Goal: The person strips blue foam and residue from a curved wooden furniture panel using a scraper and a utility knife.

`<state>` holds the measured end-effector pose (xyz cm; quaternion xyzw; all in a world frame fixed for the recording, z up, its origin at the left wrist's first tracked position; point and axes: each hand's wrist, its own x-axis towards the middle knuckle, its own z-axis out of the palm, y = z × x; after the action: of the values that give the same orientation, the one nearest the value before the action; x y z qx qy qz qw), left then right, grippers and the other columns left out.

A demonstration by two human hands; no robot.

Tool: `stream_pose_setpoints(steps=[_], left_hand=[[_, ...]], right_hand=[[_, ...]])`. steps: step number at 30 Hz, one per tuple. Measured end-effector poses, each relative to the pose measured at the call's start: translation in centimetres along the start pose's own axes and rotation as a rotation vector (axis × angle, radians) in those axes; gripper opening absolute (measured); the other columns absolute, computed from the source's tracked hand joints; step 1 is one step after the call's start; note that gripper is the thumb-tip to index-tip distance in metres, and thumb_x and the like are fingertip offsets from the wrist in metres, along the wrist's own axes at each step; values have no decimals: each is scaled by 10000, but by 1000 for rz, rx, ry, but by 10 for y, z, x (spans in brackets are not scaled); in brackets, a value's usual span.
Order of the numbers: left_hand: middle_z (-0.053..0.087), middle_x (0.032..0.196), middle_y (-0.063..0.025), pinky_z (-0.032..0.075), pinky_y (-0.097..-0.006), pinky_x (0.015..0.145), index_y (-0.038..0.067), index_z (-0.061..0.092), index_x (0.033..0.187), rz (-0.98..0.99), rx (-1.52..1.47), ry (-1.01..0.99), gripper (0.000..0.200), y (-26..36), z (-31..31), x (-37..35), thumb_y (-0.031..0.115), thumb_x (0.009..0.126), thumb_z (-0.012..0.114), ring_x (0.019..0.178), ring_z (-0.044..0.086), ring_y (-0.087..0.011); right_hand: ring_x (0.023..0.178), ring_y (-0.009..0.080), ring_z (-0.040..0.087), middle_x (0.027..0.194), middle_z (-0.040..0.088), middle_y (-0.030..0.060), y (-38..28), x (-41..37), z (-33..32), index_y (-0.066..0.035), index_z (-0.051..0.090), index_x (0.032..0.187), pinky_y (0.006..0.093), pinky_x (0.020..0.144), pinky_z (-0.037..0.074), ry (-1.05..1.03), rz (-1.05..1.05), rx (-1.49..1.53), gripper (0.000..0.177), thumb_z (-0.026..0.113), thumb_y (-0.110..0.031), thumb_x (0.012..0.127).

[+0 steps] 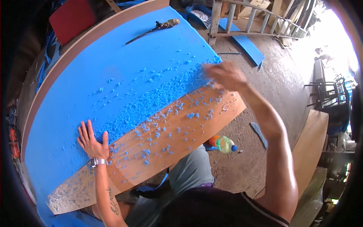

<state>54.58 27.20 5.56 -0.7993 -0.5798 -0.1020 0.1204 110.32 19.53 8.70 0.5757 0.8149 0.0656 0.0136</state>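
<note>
Across the left and centre of the scene, blue sheet (87, 64), bordered on the far left side by curved brown edging (56, 67). Along its near right side, brown board (181, 132), straight-edged and sprinkled with blue crumbs (151, 101); thickest band of these on the sheet, right beside the board's edge. At the near left end of the band, left hand (94, 145) laid palm down on the sheet, fingers spread, close to the board; metal watch (99, 162) on its wrist. At the far right end, right hand (225, 76), motion-blurred: perhaps touching the crumbs, but cannot tell whether spread, pressed together or pinching anything. Near the far edge of the sheet, well apart from both hands, long thin tool (159, 27) with wrapped handle. On the floor (245, 126) to the right, bottle (225, 144), just beyond the board. Farther off, wooden ladder (250, 19).
</note>
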Motion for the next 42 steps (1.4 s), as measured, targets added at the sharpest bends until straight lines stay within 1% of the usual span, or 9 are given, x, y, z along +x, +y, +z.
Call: stream_pose_setpoints(steps=[2, 4, 12, 16, 18, 22, 28, 34, 42], left_hand=[[279, 1483, -106, 142, -560, 1078, 171, 350, 1416, -13, -3, -5, 747, 3, -2, 5, 619, 827, 448, 1362, 244, -338], [287, 1480, -105, 146, -564, 1074, 173, 354, 1414, -14, -14, 3, 742, 2, -1, 4, 614, 826, 452, 1358, 250, -343], [282, 1483, -103, 154, -560, 1076, 175, 363, 1411, -6, -24, 11, 745, 0, 2, 3, 623, 821, 448, 1362, 250, -331], [279, 1484, -103, 157, -569, 1072, 180, 363, 1411, -16, -2, 7, 747, 2, -1, 5, 626, 818, 452, 1361, 253, -328], [278, 1485, -104, 156, -572, 1070, 179, 360, 1412, -22, -10, 19, 746, 2, 0, 6, 623, 820, 454, 1361, 253, -330], [274, 1488, -90, 150, -555, 1076, 172, 339, 1420, -1, 6, 24, 709, 1, 3, 2, 591, 855, 426, 1367, 235, -329], [273, 1489, -88, 147, -555, 1079, 176, 345, 1417, -5, -20, 13, 720, 1, 2, 1, 592, 839, 449, 1368, 234, -325], [270, 1488, -97, 143, -560, 1081, 186, 353, 1415, -21, -20, 14, 726, 2, 1, 3, 608, 832, 448, 1368, 235, -326], [271, 1488, -93, 155, -549, 1077, 167, 342, 1418, 11, -6, 30, 696, 0, 2, 0, 566, 858, 451, 1367, 238, -323]], right_hand=[[993, 260, 491, 1114, 566, 45, 15, -26, -23, -298, 464, 1306, 427, 858, 375, -52, 327, -123, 486, 593, -360, 841], [947, 258, 487, 1044, 558, 64, -4, -7, -26, -298, 477, 1286, 430, 849, 375, 220, 223, -6, 464, 598, -346, 841], [990, 274, 498, 917, 566, 106, -60, 28, -14, -252, 545, 1191, 450, 831, 405, -23, -116, 98, 388, 584, -351, 818], [943, 250, 511, 1102, 608, 12, 4, -33, -38, -255, 564, 1209, 422, 853, 375, 8, 318, -157, 358, 562, -316, 857], [987, 256, 483, 1097, 571, 57, -4, -10, -19, -272, 524, 1251, 411, 879, 366, 135, 25, 524, 390, 553, -286, 862], [904, 267, 514, 921, 525, 83, -124, 62, -17, -293, 570, 1151, 419, 808, 411, 123, -212, 166, 347, 613, -329, 808], [971, 223, 533, 1265, 532, -19, -29, -3, -16, -251, 598, 1140, 415, 822, 415, -65, 53, 97, 320, 592, -331, 829], [943, 282, 494, 927, 505, 78, -113, 41, -24, -259, 575, 1136, 435, 803, 413, 150, -214, 214, 333, 602, -322, 811], [960, 253, 506, 1134, 553, 37, -50, 1, -19, -258, 553, 1210, 421, 828, 393, -56, 6, 86, 454, 634, -388, 783]])
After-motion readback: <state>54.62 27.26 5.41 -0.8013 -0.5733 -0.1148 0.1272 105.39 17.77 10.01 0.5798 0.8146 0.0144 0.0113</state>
